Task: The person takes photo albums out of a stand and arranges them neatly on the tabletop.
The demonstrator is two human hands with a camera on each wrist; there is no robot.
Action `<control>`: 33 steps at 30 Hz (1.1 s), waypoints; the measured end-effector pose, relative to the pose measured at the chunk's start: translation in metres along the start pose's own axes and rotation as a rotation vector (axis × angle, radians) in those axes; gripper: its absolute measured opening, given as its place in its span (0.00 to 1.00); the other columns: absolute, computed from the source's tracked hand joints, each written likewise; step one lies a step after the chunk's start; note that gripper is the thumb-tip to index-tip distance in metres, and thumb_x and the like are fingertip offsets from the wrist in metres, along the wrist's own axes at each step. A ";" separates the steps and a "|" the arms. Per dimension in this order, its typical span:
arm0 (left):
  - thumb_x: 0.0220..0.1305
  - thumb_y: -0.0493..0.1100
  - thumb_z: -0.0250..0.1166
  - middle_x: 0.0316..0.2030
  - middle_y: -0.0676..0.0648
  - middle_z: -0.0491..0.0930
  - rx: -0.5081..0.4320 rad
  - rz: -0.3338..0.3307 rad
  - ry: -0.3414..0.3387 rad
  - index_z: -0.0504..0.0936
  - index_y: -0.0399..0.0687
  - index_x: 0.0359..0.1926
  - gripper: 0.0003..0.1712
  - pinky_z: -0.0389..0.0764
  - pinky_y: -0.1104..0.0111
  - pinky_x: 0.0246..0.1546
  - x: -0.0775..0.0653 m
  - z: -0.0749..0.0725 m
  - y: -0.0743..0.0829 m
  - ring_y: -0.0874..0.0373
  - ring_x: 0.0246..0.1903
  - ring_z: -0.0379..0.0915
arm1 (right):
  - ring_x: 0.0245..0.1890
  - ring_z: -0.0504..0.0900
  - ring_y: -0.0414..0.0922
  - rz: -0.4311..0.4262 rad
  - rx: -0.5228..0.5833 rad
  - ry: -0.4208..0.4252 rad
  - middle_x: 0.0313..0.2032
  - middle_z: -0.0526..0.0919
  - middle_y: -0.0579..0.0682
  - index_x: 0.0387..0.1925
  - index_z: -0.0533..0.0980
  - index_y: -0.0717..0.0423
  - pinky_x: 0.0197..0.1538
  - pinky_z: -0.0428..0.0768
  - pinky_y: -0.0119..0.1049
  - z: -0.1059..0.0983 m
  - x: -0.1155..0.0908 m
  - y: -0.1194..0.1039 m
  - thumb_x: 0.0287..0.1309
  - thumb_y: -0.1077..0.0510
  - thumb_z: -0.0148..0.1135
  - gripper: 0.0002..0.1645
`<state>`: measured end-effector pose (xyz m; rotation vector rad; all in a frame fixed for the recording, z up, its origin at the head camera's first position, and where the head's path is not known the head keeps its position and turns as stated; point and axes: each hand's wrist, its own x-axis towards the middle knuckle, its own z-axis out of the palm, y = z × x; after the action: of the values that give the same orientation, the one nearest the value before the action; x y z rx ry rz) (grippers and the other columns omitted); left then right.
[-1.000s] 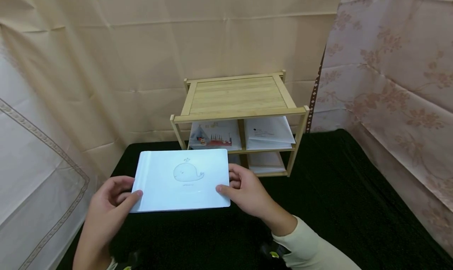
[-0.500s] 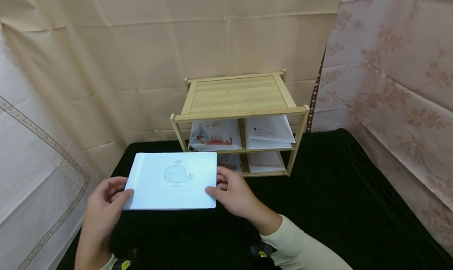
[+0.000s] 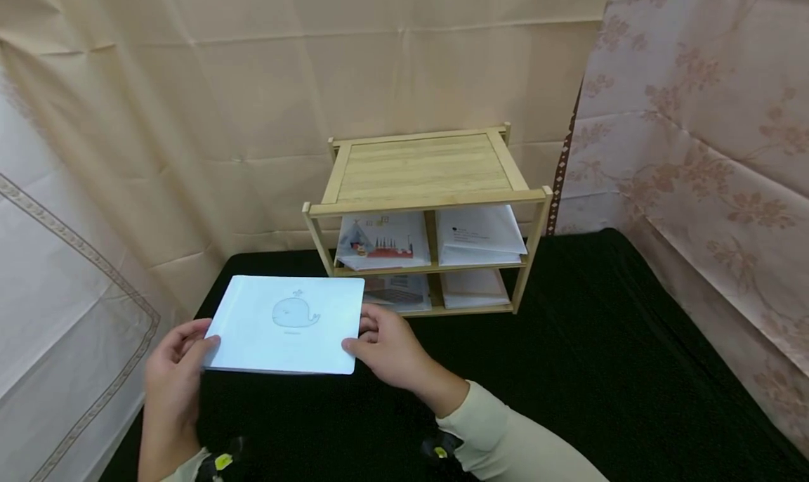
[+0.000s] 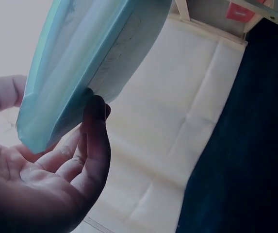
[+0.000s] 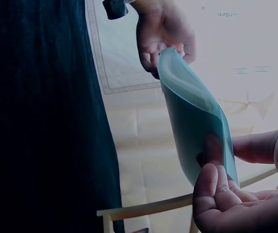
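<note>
Drifting leftward since a moment ago, the whale-drawing booklet (image 3: 284, 327) is riding between left hand (image 3: 177, 369) and right hand (image 3: 395, 352), each pinching a short end, presumably steadying it drawing-side up, while the wooden two-tier shelf (image 3: 423, 169) is standing beyond the right hand.

Legible marking: partial lettering (image 5: 228, 14), apparently "rden", inverted, on a pale surface (image 5: 216, 36) in the right wrist view; preceding characters unclear. Too small to read: the caption (image 3: 292, 333) beneath the whale drawing (image 3: 293, 313) on the whale booklet (image 3: 281, 345); the title (image 3: 377, 220) on the upper-left picture book (image 3: 385, 252); the print lines (image 3: 470, 237) on the upper-right white book (image 3: 489, 220).
</note>
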<state>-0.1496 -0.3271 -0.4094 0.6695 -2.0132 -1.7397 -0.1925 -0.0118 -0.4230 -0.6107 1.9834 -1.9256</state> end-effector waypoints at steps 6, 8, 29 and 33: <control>0.69 0.30 0.65 0.37 0.57 0.87 -0.246 -0.069 -0.044 0.83 0.46 0.51 0.13 0.83 0.74 0.32 0.007 -0.010 -0.017 0.64 0.34 0.83 | 0.44 0.89 0.43 0.037 0.006 -0.005 0.51 0.87 0.53 0.69 0.70 0.59 0.48 0.87 0.33 0.013 0.011 0.005 0.66 0.63 0.66 0.31; 0.69 0.30 0.65 0.38 0.57 0.87 -0.284 -0.107 -0.034 0.84 0.47 0.50 0.12 0.82 0.74 0.31 0.009 -0.013 -0.022 0.64 0.33 0.83 | 0.44 0.89 0.42 0.050 0.009 -0.013 0.51 0.87 0.52 0.69 0.70 0.58 0.49 0.87 0.33 0.018 0.014 0.008 0.66 0.62 0.66 0.31; 0.74 0.39 0.61 0.56 0.59 0.73 -0.184 -0.306 0.088 0.78 0.54 0.68 0.23 0.82 0.76 0.37 0.035 -0.028 -0.058 0.64 0.46 0.77 | 0.38 0.89 0.42 0.193 0.015 0.084 0.39 0.90 0.49 0.55 0.79 0.57 0.45 0.87 0.38 0.067 0.046 0.042 0.60 0.66 0.69 0.21; 0.76 0.40 0.60 0.56 0.59 0.73 -0.151 -0.314 0.070 0.76 0.54 0.70 0.24 0.82 0.77 0.38 0.037 -0.029 -0.067 0.66 0.46 0.78 | 0.39 0.89 0.42 0.220 0.018 0.096 0.39 0.90 0.48 0.56 0.79 0.55 0.47 0.87 0.39 0.071 0.047 0.047 0.60 0.66 0.69 0.21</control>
<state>-0.1559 -0.3795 -0.4714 1.0244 -1.7818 -1.9887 -0.2019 -0.0967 -0.4695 -0.2861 1.9946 -1.8672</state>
